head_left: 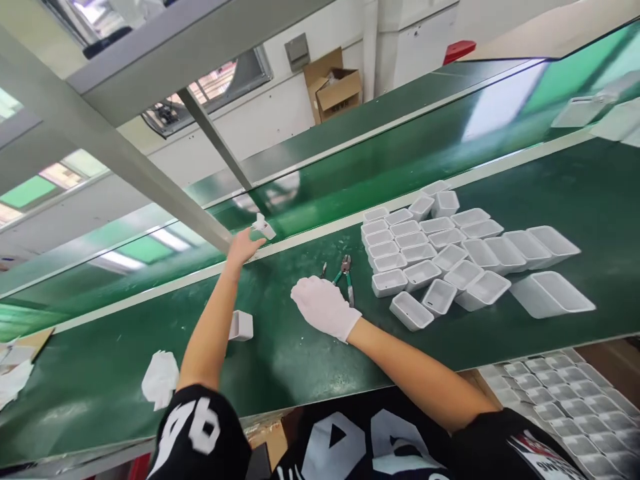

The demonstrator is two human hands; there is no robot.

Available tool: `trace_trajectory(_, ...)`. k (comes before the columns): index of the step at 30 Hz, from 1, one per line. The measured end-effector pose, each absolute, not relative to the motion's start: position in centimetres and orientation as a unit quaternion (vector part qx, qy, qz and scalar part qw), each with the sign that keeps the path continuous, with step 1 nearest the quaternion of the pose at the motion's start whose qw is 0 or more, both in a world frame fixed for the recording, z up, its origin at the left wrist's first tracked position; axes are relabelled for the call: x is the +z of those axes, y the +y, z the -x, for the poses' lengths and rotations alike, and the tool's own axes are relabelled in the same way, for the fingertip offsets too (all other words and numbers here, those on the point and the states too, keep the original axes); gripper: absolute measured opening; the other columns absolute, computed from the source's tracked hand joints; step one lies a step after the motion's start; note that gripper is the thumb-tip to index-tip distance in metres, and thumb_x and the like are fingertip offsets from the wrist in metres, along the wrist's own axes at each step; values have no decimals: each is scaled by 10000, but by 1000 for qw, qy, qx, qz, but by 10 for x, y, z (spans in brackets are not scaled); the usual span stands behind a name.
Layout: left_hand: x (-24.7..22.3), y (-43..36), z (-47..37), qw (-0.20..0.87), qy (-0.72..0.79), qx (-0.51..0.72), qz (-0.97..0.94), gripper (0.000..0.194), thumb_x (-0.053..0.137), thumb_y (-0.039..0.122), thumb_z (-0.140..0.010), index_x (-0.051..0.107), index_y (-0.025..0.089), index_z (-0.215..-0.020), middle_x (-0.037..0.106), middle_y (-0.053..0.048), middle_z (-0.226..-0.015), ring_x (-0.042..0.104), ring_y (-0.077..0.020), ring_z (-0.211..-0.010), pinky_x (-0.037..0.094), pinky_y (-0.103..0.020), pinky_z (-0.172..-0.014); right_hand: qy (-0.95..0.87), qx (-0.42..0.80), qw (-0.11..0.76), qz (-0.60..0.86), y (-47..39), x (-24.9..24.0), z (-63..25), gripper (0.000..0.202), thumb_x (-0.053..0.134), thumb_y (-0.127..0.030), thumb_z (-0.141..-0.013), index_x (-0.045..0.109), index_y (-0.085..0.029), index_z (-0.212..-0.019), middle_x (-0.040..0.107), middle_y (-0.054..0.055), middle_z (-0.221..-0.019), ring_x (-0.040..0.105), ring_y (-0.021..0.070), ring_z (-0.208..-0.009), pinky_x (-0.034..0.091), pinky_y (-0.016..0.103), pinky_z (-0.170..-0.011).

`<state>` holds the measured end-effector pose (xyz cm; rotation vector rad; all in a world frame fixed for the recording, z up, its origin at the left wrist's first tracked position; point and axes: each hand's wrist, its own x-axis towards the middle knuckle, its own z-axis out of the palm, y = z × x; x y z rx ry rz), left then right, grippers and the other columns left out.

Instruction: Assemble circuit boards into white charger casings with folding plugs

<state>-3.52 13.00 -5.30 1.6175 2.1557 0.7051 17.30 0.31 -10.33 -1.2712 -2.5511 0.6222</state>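
My bare left hand (244,247) reaches over the far edge of the green bench, its thumb and fingers closed at a small white plastic piece (265,228) above the conveyor. My right hand (325,308), in a white glove, rests low over the bench with its fingers curled under; whatever they may hold is hidden. Just beyond it lie green-handled cutting pliers (346,267), and a small metal tip (324,268) pokes out beside the glove. One white plastic box (242,326) lies near my left forearm. Many more white boxes (410,240) stand grouped to the right.
A crumpled white glove (161,379) lies at the left. Beyond the bench runs a shiny green conveyor (340,207) with a pale rail (320,233). A grey metal post (150,167) slants at the left. Stacked white boxes (575,407) fill the lower right.
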Motion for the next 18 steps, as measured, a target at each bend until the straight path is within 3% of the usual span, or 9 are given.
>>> trace_trajectory(2,-38,97,34,163,746,255,-593,399,753,286,-817,675,135,-1177,672,-144,-1306,646,-339,-1220,443,-548,-1146,-858,237,121,440,3,-99,-174,234,542,-328,-1030,670,-144,-1097,676,71,-1115,651,205,-1074,561,433,-945)
trace_trajectory(4,-30,61,29,172,709,273,-627,357,697,302,-820,687,160,-1148,721,-112,-1220,676,-312,-1178,458,-502,-1140,-839,267,137,453,3,-95,-175,256,506,-328,-1046,670,-153,-1135,678,69,-1109,652,212,-1084,558,449,-954)
trace_trajectory(7,-41,10,12,206,530,401,-718,232,591,369,-917,703,190,-1011,766,-52,-912,740,-219,-881,603,-357,-855,-793,322,172,488,7,-97,-173,275,533,-342,-1036,653,-157,-1201,679,74,-1142,659,211,-1083,564,451,-959)
trace_trajectory(9,-58,-18,-8,193,389,441,-786,178,527,238,-963,685,198,-891,735,-25,-790,708,-164,-716,582,-277,-668,-748,366,198,517,12,-102,-172,298,582,-356,-1014,643,-154,-1223,676,82,-1177,663,210,-1085,567,451,-966)
trace_trajectory(12,-88,-49,-44,168,212,421,-866,160,511,96,-932,634,196,-903,723,-16,-732,685,-142,-644,549,-261,-603,-672,446,254,534,20,-112,-173,358,590,-403,-1005,626,-146,-1252,671,99,-1219,665,223,-1109,556,473,-995)
trace_trajectory(15,-110,-66,-68,172,135,403,-889,169,481,66,-924,600,184,-950,693,-9,-663,622,-123,-551,480,-259,-537,-612,560,314,462,22,-114,-176,429,383,-428,-1067,568,-140,-1325,677,138,-1278,696,204,-1093,556,436,-1004)
trace_trajectory(18,-120,-70,-72,190,155,429,-870,166,467,68,-934,584,185,-933,667,10,-619,579,-107,-498,448,-253,-517,-555,679,344,335,20,-106,-184,620,109,-496,-1049,351,-178,-1523,561,166,-1500,663,195,-1239,558,406,-1011)
